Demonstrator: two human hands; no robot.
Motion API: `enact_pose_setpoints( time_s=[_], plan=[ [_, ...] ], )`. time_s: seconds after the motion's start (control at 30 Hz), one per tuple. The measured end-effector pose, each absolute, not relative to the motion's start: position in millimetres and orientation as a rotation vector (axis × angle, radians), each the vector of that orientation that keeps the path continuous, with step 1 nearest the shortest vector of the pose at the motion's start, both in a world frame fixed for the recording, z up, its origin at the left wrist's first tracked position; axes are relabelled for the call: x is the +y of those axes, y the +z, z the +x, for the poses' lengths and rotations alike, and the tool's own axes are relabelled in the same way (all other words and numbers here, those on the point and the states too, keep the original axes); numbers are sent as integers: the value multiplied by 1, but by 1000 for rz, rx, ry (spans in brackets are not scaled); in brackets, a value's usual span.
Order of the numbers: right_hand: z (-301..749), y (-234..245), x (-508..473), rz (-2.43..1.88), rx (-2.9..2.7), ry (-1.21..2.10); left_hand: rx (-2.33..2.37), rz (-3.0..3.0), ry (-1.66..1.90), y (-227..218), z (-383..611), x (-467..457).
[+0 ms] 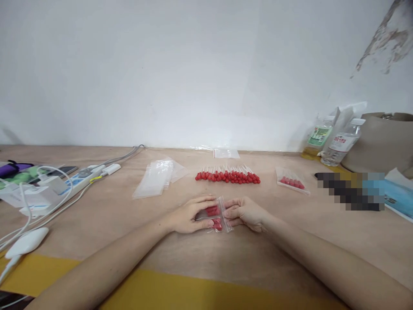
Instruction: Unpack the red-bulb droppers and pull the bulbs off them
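Observation:
A small clear zip bag (222, 211) with red pieces inside lies flat on the table in front of me. My left hand (193, 215) holds its left side, the thumb resting over the red pieces and the fingers along the far edge. At the bag's right end, my right hand (247, 214) pinches the zip strip; whether the seal is closed cannot be seen. Beyond the hands is a row of pale sticks with rounded red heads (227, 175). To the right lies another clear bag (292, 183) holding several red-headed pieces. Flat clear bags (153, 178) are stacked on the left.
A power strip (75, 181) with white chargers and cables runs along the left. At back right stand two plastic bottles (342, 144) beside a grey-brown container (380, 142). A blue packet (395, 196) lies at right. More clear plastic (226, 153) lies by the wall.

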State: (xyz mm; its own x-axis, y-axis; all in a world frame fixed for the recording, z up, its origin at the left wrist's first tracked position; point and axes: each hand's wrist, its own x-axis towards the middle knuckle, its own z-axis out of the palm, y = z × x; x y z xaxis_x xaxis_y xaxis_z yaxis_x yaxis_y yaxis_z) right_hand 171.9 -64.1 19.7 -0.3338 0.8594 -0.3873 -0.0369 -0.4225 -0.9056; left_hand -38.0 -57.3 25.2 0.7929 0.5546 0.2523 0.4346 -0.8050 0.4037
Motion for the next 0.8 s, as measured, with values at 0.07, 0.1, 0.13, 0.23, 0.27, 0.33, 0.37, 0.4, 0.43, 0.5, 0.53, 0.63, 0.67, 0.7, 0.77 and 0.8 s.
enact_pose_setpoints(
  time_s=[0.07,0.1,0.13,0.23,0.27,0.33,0.37,0.4,0.43,0.5,0.53,0.63,0.67,0.7,0.77,0.8],
  plan=[
    [169,19,-64,-1269,-1097,1792,718,2650,594,26,-35,-54],
    [168,19,-64,-1281,-1083,1776,711,2651,633,26,-32,-52],
    [167,19,-64,-1292,-1076,1763,703,2660,670,26,-30,-50],
    [167,21,-65,-1299,-1083,1745,628,2751,727,22,-21,-41],
    [167,21,-65,-1292,-1089,1745,583,2792,732,20,-18,-38],
    [167,22,-67,-1276,-1093,1742,508,2866,717,18,-14,-33],
    [167,22,-67,-1273,-1091,1739,482,2893,700,17,-12,-31],
    [168,22,-68,-1269,-1089,1735,469,2911,680,16,-11,-29],
    [168,22,-68,-1261,-1086,1733,462,2921,662,15,-10,-28],
    [170,20,-68,-1220,-1085,1746,459,2926,664,14,-10,-28],
    [171,19,-67,-1194,-1087,1760,458,2927,684,14,-9,-28],
    [174,17,-65,-1139,-1102,1807,478,2956,690,16,-9,-28],
    [175,16,-64,-1133,-1104,1819,491,2973,664,18,-8,-29],
    [175,15,-64,-1133,-1100,1827,503,2992,630,20,-8,-29],
    [175,14,-63,-1141,-1075,1827,522,3028,569,23,-7,-29],
    [174,13,-63,-1143,-1067,1825,529,3045,555,24,-7,-30]
  ],
)
